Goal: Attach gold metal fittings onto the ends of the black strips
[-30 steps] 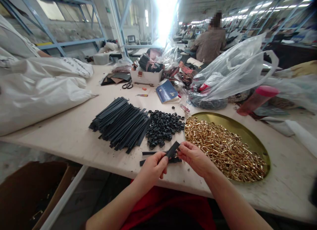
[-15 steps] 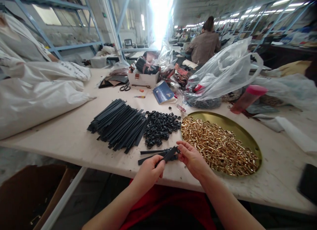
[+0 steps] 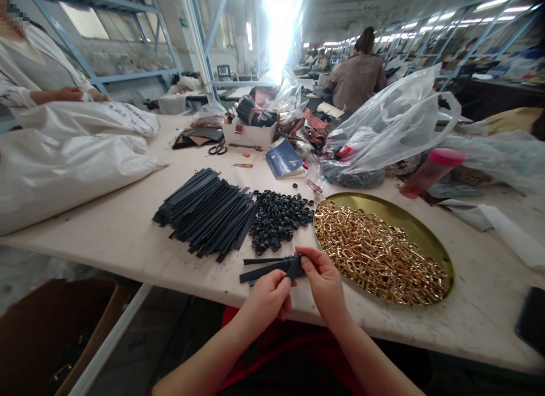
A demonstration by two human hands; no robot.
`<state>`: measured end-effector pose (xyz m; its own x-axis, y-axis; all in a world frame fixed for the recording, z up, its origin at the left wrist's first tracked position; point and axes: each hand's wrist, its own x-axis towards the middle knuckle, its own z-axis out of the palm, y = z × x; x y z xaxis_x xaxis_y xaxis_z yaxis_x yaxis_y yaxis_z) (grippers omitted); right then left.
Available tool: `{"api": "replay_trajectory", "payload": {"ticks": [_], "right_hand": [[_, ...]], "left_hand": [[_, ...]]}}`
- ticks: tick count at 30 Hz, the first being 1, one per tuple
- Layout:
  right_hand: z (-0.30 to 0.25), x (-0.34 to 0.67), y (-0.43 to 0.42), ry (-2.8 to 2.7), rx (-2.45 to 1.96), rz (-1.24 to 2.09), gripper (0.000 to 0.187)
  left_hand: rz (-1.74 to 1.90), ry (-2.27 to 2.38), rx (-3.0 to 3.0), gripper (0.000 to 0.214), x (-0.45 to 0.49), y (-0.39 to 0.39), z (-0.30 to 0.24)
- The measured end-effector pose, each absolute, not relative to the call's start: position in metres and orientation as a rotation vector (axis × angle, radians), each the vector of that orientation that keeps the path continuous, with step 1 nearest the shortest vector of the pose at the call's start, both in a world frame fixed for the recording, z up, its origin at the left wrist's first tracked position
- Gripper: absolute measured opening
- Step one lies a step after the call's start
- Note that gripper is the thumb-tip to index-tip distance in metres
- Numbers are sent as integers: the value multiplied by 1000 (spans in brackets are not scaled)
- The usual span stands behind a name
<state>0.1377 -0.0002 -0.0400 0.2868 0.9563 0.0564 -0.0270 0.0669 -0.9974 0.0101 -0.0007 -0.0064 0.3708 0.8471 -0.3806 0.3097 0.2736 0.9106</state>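
Black flat leather strap [image 3: 293, 267], short and narrow, sits low in the middle of the frame at the near edge of the pale worktable [image 3: 128, 237], pinched between both hands. Going from the left of the picture: a large white plastic sack [image 3: 63, 163] fills the upper left, with another person's sleeve [image 3: 25, 78] behind it. Right of the sack, a fanned heap of long black strips [image 3: 204, 214] lies on the table, touching a mound of small black rubber rings [image 3: 276, 220]. Just below the rings, the left hand [image 3: 268, 296] curls its fingers around the strap's lower end, thumb and fingertips pressed together on it. Two more black strips [image 3: 259, 266] lie flat on the table just left of the held strap. The right hand [image 3: 323, 282] pinches the strap's upper end between thumb and forefinger. Further right, a round gold metal tray [image 3: 409, 220] holds a heap of shiny gold buckles [image 3: 378, 259]. Clear plastic bags [image 3: 392, 129] crowd the upper right.
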Motion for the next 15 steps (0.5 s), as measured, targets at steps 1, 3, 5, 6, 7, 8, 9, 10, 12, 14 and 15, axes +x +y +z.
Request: {"api": "replay_trajectory", "payload": {"ticks": [1, 3, 5, 6, 7, 8, 9, 10, 12, 14, 15], "right_hand": [[-41, 134, -3, -1047, -1286, 884, 21], [-42, 130, -10, -1116, -1297, 768, 20], [-42, 127, -15, -1164, -1295, 752, 21], [-41, 127, -17, -1176, -1298, 779, 20], [-40, 128, -17, -1163, -1300, 823, 20], [-40, 129, -17, -1113, -1296, 886, 19], [-39, 130, -16, -1029, -1277, 973, 20], [-39, 132, -14, -925, -1242, 1082, 22], [-39, 137, -10, -762, -1156, 1328, 27], [-38, 143, -7, -770, -1140, 1492, 30], [-38, 147, -7, -823, -1170, 1511, 29]], "left_hand": [[533, 1169, 1331, 22, 11, 0, -6], [559, 1157, 1402, 25, 13, 2, -5], [536, 1183, 1479, 25, 13, 4, -6], [513, 1198, 1516, 24, 13, 4, -7], [491, 1208, 1552, 23, 12, 4, -8], [480, 1213, 1582, 23, 12, 4, -8], [482, 1216, 1606, 23, 11, 4, -8], [492, 1219, 1625, 24, 10, 4, -7], [518, 1228, 1664, 26, 8, 5, -5], [503, 1237, 1711, 27, 6, 6, -3], [480, 1238, 1735, 26, 4, 6, -2]]}}
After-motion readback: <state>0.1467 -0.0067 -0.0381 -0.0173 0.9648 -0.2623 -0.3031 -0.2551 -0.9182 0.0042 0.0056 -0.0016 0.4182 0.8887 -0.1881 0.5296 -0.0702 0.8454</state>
